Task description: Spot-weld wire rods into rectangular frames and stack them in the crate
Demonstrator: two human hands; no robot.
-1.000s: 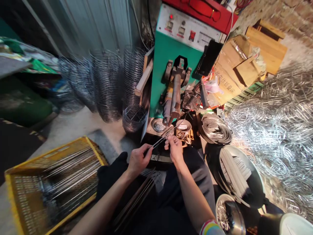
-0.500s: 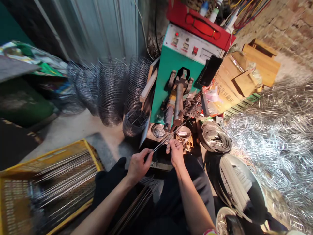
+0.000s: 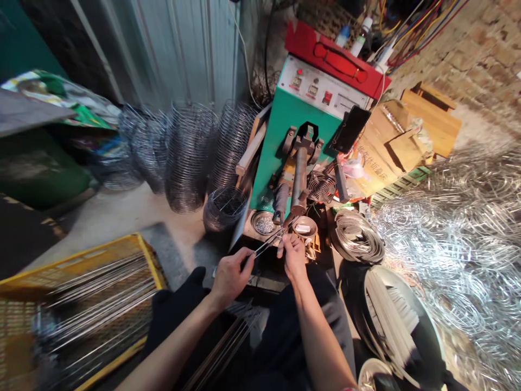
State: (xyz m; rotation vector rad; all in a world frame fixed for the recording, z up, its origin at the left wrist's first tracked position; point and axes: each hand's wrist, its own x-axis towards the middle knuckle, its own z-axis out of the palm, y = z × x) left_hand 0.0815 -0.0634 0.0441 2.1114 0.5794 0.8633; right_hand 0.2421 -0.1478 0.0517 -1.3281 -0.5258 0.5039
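My left hand (image 3: 235,273) pinches the near end of a thin metal rod (image 3: 267,244), which slants up and right towards the machine. Close to the rod's far part, my right hand (image 3: 293,252) has its fingers closed on something small that I cannot make out, perhaps the rod itself. Just above my hands are the electrode tips (image 3: 279,217) of a green spot welder (image 3: 266,157). A round dish of small metal bits (image 3: 264,223) stands left of the tips, and a bowl with a white block (image 3: 305,227) stands right of them.
A yellow crate (image 3: 140,244) of metal rods lies at the left. Behind it stand stacks of wire rings (image 3: 191,157). On the right are a coil of flat wire (image 3: 358,236), a basin of metal strips (image 3: 431,320) and a heap of wire loops (image 3: 459,260).
The rod's far end has come nearer the electrode tips. My hands keep nearly the same grip, and the view has shifted slightly.
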